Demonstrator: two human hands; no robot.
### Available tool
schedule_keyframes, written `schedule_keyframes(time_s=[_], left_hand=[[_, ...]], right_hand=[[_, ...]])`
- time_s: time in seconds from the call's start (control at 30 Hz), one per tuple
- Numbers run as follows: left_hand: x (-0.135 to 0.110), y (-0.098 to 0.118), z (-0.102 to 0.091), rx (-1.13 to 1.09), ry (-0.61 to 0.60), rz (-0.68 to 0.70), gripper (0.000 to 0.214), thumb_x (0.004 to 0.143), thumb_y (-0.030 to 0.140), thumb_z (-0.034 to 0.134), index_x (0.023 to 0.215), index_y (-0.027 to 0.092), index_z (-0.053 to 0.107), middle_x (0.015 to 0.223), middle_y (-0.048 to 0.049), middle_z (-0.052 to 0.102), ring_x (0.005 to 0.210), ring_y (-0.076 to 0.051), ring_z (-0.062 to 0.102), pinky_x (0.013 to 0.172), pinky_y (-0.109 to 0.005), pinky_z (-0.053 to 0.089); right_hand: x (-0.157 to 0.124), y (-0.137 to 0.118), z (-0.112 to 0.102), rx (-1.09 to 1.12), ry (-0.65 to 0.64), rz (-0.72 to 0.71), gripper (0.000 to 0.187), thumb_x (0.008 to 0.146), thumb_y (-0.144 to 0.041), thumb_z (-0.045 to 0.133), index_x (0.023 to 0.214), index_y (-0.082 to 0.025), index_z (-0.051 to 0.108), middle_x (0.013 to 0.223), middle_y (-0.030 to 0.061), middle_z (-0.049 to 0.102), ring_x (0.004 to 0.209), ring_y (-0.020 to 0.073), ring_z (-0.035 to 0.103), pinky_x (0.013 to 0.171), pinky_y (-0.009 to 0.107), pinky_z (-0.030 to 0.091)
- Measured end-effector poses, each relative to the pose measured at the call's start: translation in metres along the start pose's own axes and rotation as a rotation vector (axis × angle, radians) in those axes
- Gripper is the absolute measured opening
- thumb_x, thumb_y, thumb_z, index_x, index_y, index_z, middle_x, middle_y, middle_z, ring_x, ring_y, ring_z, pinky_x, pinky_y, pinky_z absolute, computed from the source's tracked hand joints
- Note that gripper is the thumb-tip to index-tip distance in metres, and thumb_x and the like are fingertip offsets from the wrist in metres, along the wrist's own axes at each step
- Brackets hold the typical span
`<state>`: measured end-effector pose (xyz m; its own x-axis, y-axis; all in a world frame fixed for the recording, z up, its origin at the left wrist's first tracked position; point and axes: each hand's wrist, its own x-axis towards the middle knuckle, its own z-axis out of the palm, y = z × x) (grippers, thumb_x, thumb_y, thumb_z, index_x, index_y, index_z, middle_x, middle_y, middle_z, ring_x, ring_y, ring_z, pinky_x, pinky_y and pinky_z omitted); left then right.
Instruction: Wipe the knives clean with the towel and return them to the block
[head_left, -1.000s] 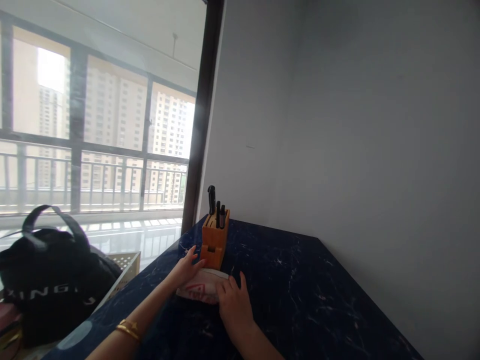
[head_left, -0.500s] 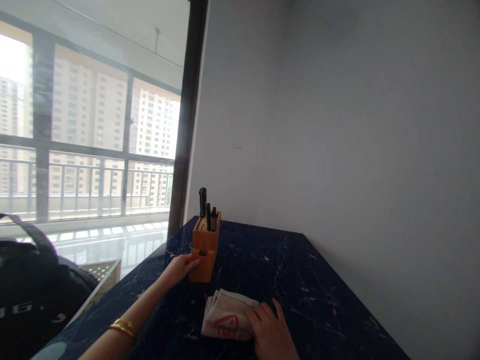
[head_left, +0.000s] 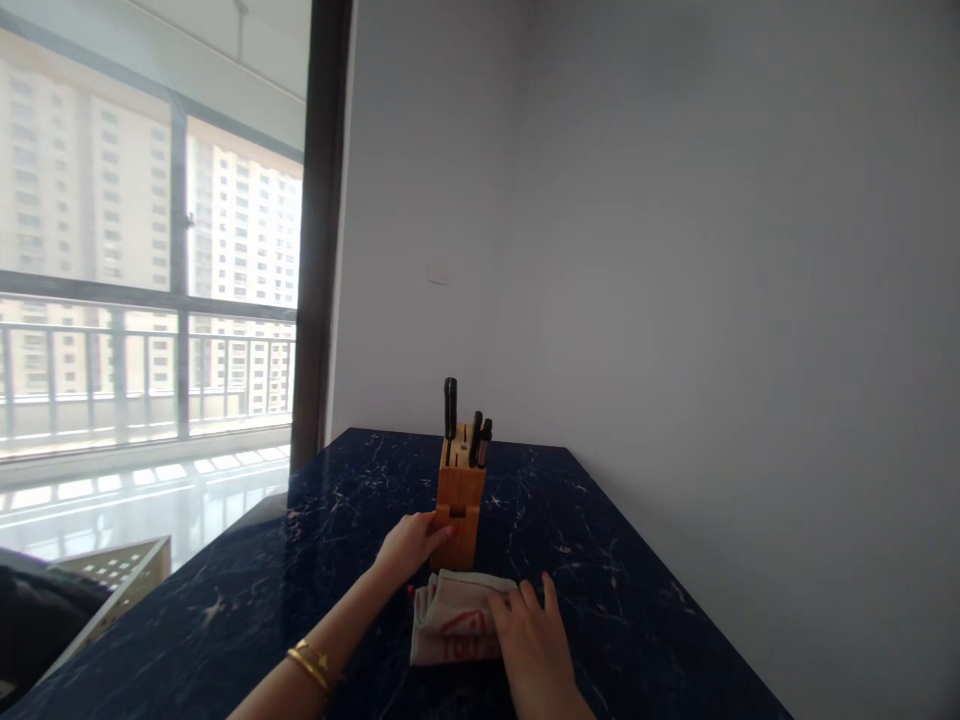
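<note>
A wooden knife block (head_left: 458, 505) with three black handles stands on the dark blue marble counter (head_left: 570, 540). My left hand (head_left: 411, 545) rests against the block's lower left side, fingers curled on it. In front of the block lies a folded white cloth with red print (head_left: 450, 632). My right hand (head_left: 531, 640) lies flat on the cloth's right part, fingers stretched out and pressing it down. Gold bangles circle my left wrist.
A grey wall runs along the counter's right and back. To the left is a large window with a dark frame (head_left: 319, 240). A perforated beige crate (head_left: 112, 580) and a black bag (head_left: 30, 620) sit at the lower left, beyond the counter's edge.
My view has swung right, shifting the bag almost out of frame. The cloth came away from the block toward me under my right hand, and my left hand went from the cloth to the block.
</note>
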<state>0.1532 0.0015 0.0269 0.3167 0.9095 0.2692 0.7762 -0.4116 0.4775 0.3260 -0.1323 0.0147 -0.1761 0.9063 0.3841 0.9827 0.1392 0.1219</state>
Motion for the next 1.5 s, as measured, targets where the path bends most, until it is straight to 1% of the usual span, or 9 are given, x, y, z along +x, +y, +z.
schedule_keyframes(time_s=[0.27, 0.53, 0.77, 0.83, 0.93, 1.1, 1.2, 1.33, 1.5], left_hand=[[0.011, 0.050, 0.024, 0.056, -0.025, 0.016, 0.035, 0.079, 0.050, 0.044, 0.086, 0.022, 0.065, 0.082, -0.0042, 0.068, 0.079, -0.020, 0.063, 0.060, -0.023, 0.039], [0.016, 0.068, 0.031, 0.066, -0.008, -0.010, 0.034, 0.077, 0.049, 0.047, 0.089, 0.022, 0.065, 0.088, -0.0058, 0.069, 0.086, -0.023, 0.062, 0.073, -0.030, 0.040], [-0.007, 0.069, 0.013, 0.054, 0.160, -0.084, 0.039, 0.082, 0.042, 0.040, 0.110, 0.020, 0.056, 0.101, -0.0080, 0.066, 0.104, -0.022, 0.054, 0.098, -0.042, 0.021], [-0.022, 0.069, 0.003, 0.044, 0.197, -0.066, 0.037, 0.081, 0.042, 0.042, 0.108, 0.022, 0.057, 0.105, -0.0062, 0.064, 0.109, -0.022, 0.049, 0.097, -0.039, 0.022], [-0.049, 0.065, -0.010, 0.020, 0.191, -0.017, 0.025, 0.079, 0.040, 0.046, 0.092, 0.028, 0.063, 0.099, 0.0003, 0.066, 0.100, -0.021, 0.054, 0.090, -0.033, 0.030], [-0.089, 0.039, -0.014, -0.131, 0.151, 0.060, 0.021, 0.080, 0.037, 0.045, 0.077, 0.025, 0.062, 0.085, 0.0012, 0.067, 0.085, -0.019, 0.057, 0.076, -0.027, 0.037], [-0.098, 0.022, -0.012, -0.101, 0.115, 0.048, 0.020, 0.080, 0.037, 0.047, 0.076, 0.025, 0.062, 0.083, 0.0008, 0.066, 0.083, -0.019, 0.057, 0.075, -0.028, 0.036], [-0.103, 0.019, -0.016, -0.025, 0.138, 0.056, 0.019, 0.080, 0.037, 0.047, 0.075, 0.026, 0.062, 0.082, 0.0009, 0.065, 0.083, -0.020, 0.056, 0.076, -0.030, 0.035], [-0.109, 0.030, -0.025, 0.079, 0.209, 0.132, 0.012, 0.078, 0.034, 0.053, 0.073, 0.026, 0.061, 0.080, 0.0023, 0.064, 0.084, -0.019, 0.054, 0.079, -0.032, 0.030]], right_hand=[[0.003, 0.016, 0.001, 0.002, 0.036, 0.060, 0.034, 0.081, -0.004, 0.036, 0.095, -0.021, 0.061, 0.085, 0.0063, 0.063, 0.091, 0.0215, 0.054, 0.096, 0.049, 0.021], [0.007, 0.035, 0.010, 0.000, 0.121, 0.076, 0.036, 0.083, -0.002, 0.031, 0.092, -0.022, 0.060, 0.084, 0.0043, 0.061, 0.091, 0.0188, 0.052, 0.099, 0.047, 0.016], [0.007, 0.037, 0.015, -0.034, 0.110, 0.059, 0.036, 0.081, -0.004, 0.034, 0.100, -0.022, 0.059, 0.089, 0.0062, 0.061, 0.094, 0.0211, 0.051, 0.099, 0.050, 0.016], [0.005, 0.036, 0.013, -0.038, 0.094, 0.051, 0.036, 0.081, -0.005, 0.035, 0.103, -0.021, 0.058, 0.091, 0.0071, 0.061, 0.096, 0.0224, 0.051, 0.099, 0.052, 0.015], [0.001, 0.030, 0.006, -0.032, 0.045, 0.052, 0.033, 0.080, -0.007, 0.039, 0.104, -0.018, 0.059, 0.093, 0.0095, 0.062, 0.099, 0.0251, 0.051, 0.099, 0.055, 0.013], [-0.004, 0.010, -0.026, -0.113, -0.017, 0.027, 0.029, 0.082, -0.012, 0.038, 0.100, -0.011, 0.061, 0.108, 0.0160, 0.058, 0.116, 0.0309, 0.039, 0.100, 0.057, 0.005], [0.012, 0.004, -0.059, -0.086, 0.124, 0.015, 0.032, 0.082, -0.012, 0.038, 0.107, -0.012, 0.057, 0.113, 0.0136, 0.055, 0.114, 0.0275, 0.039, 0.101, 0.053, 0.010], [0.064, 0.012, -0.109, -0.046, 0.381, -0.011, 0.036, 0.083, -0.014, 0.037, 0.118, -0.011, 0.047, 0.107, 0.0116, 0.055, 0.101, 0.0231, 0.045, 0.089, 0.039, 0.032], [0.140, 0.025, -0.162, -0.140, 0.529, 0.031, 0.049, 0.085, -0.023, 0.041, 0.129, -0.005, 0.028, 0.107, 0.0168, 0.052, 0.099, 0.0257, 0.044, 0.080, 0.036, 0.033]])
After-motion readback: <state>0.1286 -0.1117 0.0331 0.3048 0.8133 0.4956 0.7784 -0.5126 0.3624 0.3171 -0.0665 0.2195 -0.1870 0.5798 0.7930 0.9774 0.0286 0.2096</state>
